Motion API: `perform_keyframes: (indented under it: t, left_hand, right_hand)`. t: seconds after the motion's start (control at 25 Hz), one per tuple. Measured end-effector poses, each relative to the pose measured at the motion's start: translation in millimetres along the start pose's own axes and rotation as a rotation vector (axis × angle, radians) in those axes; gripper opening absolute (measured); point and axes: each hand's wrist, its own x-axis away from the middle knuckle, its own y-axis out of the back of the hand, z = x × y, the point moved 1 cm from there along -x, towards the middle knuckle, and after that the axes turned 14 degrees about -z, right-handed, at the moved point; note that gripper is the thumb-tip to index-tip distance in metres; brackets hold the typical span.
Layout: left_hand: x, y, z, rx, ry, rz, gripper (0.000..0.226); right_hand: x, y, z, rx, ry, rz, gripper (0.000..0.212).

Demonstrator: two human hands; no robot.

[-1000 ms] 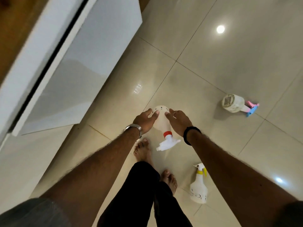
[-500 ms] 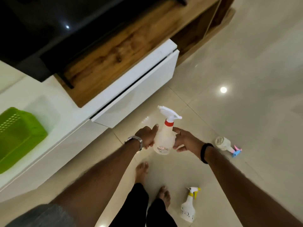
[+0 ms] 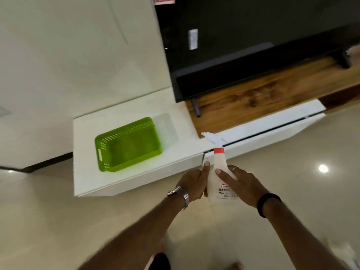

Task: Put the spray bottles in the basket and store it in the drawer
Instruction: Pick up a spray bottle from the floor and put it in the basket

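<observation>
Spray bottle: white, red collar, white trigger head, held upright above the floor, just in front of the white cabinet's front edge.
Left hand: clasped against the bottle's left side, thumb pointing up along it; a metal watch on that wrist.
Right hand: pressed on the bottle's right side, index finger laid across the label; a ring on one finger, a black band on the wrist.
Basket: green, perforated, nothing in it, sitting on the white cabinet top near its left end, well apart from the bottle.
Drawer: white front, right of the basket, below the wooden shelf.
Television: dark screen standing on that shelf.
Floor: glossy pale tiles.
</observation>
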Motion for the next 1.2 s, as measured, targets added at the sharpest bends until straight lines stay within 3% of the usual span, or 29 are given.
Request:
perform_keyframes:
  t: [0.08, 0.2, 0.44, 0.64, 0.76, 0.92, 1.2]
  left_hand:
    - [-6.9, 47.3, 35.4, 0.07, 0.02, -0.103, 0.094]
    - [-18.7, 115.0, 80.0, 0.184, 0.049, -0.27, 0.09]
    - [-41.6, 234.6, 177.4, 0.376, 0.162, -0.607, 0.056]
    - [-26.6, 225.5, 250.2, 0.434, 0.304, -0.571, 0.047]
    - [-13.3, 194.1, 276.7, 0.433, 0.37, -0.422, 0.035]
    - [-18.6, 182.3, 286.1, 0.304, 0.258, -0.374, 0.013]
    - [-37.6, 197.0, 299.4, 0.243, 0.234, -0.437, 0.007]
  right_hand:
    - [-9.8, -32.6, 54.4, -0.021, 0.04, 0.023, 0.067]
    - [-24.6, -77.8, 127.8, -0.136, 0.117, 0.043, 0.042]
    - [-71.4, -193.8, 233.9, -0.193, 0.263, -0.032, 0.061]
    - [-110.6, -285.1, 242.5, -0.079, 0.28, -0.126, 0.057]
    - [-130.6, -326.0, 235.7, -0.004, 0.281, -0.111, 0.079]
    - [-151.9, -353.8, 231.6, 0.06, 0.285, -0.112, 0.084]
    - [-172.6, -377.3, 239.4, 0.095, 0.327, -0.174, 0.076]
